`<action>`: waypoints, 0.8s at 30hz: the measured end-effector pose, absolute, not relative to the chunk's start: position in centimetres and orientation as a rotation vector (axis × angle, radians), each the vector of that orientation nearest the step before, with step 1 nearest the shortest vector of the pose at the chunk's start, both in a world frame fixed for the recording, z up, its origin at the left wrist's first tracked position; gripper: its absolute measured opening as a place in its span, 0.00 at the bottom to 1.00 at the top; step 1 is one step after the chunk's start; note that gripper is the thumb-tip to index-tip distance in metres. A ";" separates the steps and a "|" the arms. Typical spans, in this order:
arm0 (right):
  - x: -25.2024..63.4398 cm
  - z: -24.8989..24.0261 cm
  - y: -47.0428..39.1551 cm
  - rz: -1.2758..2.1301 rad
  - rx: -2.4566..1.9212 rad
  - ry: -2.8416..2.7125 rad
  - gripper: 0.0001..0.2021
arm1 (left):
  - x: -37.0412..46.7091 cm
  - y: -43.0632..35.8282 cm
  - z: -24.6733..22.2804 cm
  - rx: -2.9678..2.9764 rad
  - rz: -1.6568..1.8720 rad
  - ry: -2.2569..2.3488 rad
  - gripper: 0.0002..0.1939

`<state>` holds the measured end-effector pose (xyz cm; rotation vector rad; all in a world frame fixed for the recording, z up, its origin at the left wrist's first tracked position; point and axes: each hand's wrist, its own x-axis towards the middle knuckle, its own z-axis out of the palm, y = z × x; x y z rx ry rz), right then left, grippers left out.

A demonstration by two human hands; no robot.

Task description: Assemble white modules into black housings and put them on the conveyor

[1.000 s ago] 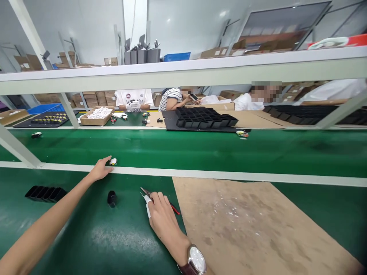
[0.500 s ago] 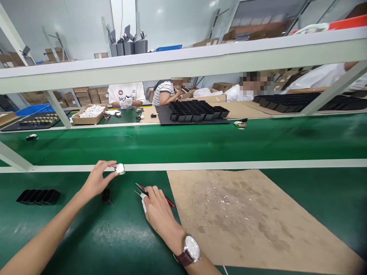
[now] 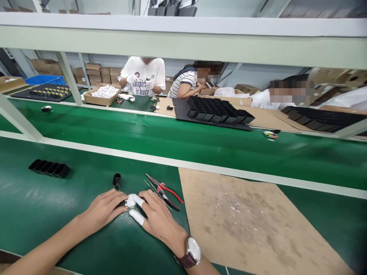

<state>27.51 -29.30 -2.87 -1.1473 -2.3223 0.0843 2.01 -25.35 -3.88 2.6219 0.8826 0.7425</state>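
Both hands meet low on the green table (image 3: 86,179). The left hand (image 3: 104,208) is closed on a small white part (image 3: 130,200), which it pinches at the fingertips. The right hand (image 3: 157,215), with white taped fingertips and a wristwatch (image 3: 192,252) at the wrist, touches the same part from the other side; whether its grip is closed cannot be told. The part sits between the two hands, just above the table.

Just beyond the left hand stands a small black cap (image 3: 116,180). Just beyond the right hand lie red-handled pliers (image 3: 164,190), untouched. A cardboard sheet (image 3: 252,225) lies to the right of the right hand. A row of black holders (image 3: 49,169) lies well to the left of the left hand.

Judgement: for good handling, keep the part pinched firmly by the left hand while the right fingertips work it, wrists resting on the table.

Against half a second earlier: the left hand then held the part alone near the conveyor belt (image 3: 172,141) rail, and the right hand rested on the pliers; now it is off them.
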 end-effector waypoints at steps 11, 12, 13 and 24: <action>27.2 -4.5 -29.8 -0.162 -1.072 -2.491 0.11 | 2.1 -25.4 -5.4 2.525 0.809 0.869 0.09; 27.2 -4.5 -29.9 -0.163 -1.075 -2.521 0.10 | 2.1 -25.4 -5.4 2.525 0.808 0.876 0.08; 27.1 -4.4 -30.0 -0.157 -1.082 -2.551 0.10 | 2.1 -25.4 -5.3 2.523 0.805 0.884 0.08; 26.3 -3.6 -29.5 0.224 -1.261 -2.260 0.28 | 2.0 -25.5 -4.7 2.433 0.723 0.930 0.11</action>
